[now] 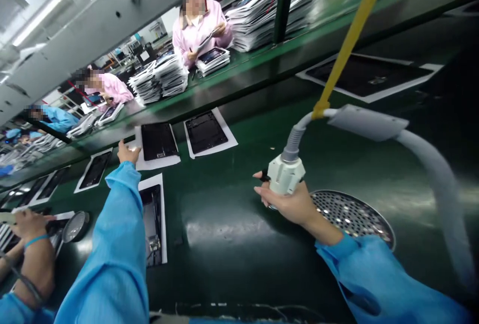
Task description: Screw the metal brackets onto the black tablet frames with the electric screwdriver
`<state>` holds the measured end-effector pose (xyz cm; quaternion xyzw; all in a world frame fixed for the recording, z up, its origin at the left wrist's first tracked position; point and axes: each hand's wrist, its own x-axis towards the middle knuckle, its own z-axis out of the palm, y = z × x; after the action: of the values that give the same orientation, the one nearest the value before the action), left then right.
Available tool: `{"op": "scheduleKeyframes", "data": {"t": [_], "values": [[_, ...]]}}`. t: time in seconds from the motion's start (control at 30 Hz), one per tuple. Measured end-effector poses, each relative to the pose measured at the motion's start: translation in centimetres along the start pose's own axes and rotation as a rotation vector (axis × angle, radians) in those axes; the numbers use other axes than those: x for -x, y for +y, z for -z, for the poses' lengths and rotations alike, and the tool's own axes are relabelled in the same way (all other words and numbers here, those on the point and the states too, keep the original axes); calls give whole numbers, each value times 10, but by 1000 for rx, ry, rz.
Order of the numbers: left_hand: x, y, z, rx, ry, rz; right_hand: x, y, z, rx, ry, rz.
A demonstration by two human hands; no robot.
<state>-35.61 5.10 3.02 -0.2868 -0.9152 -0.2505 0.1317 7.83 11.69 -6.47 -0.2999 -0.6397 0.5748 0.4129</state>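
Right grip: the right grip (288, 204) is clamped on a white plastic hose fitting (286, 174), fingers wrapped around its lower end.
Held thing: the fitting sits in the right grip, just above the dark green tabletop (232, 259). A grey corrugated hose (294, 137) rises from it and joins a thick white flexible duct (437, 189). A yellow strap (354, 34) runs upward from the join.
Left grip: the left grip (128, 153) is apart, with nothing visibly held. It seems to rest at the edge of a white paper sheet (157, 162), though the view is too small to be sure they touch.
Beside the right grip: a round perforated metal disc (352, 216) lies just past the fingers, on the tabletop.
Ahead of the left grip: a black tablet panel (159, 142) lies on that sheet, with a second black tablet panel (205, 132) on its own sheet farther along.
Below the left grip: an opened tablet housing (152, 219) lies on paper.
Left of the left grip: a co-worker's hand (32, 226), with a blue wristband (36, 240), is near a round magnifier (75, 226).
Well beyond both grips: co-workers in pink smocks (200, 32) sit beside tall stacks of tablet units (273, 12).
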Motion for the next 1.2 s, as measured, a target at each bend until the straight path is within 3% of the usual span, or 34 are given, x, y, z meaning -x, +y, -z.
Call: {"op": "scheduleKeyframes", "data": {"t": [0.13, 0.3, 0.4, 0.53, 0.73, 0.93, 1.07, 1.2], "values": [[15, 14, -13, -144, -205, -233, -1, 0, -1, -29, -9, -3], [77, 74, -62, -250, -512, -595, 1, -5, -1, -117, -48, -75], [100, 112, -89, -310, -604, -700, 2, -8, -1, -101, -63, -127], [100, 142, -103, -379, -648, -767, 3, -7, -4, -83, -41, -124], [81, 158, -96, -392, -617, -900, -4, -2, -15, -49, -63, -42], [76, 197, -85, -296, -401, -939, -4, -23, -8, -203, -193, -119], [88, 249, -56, 27, -298, -916, 3, -47, 3, -398, -426, -140], [132, 316, 0, 397, -218, -913, 0, -60, 10, -512, -816, -56]]}}
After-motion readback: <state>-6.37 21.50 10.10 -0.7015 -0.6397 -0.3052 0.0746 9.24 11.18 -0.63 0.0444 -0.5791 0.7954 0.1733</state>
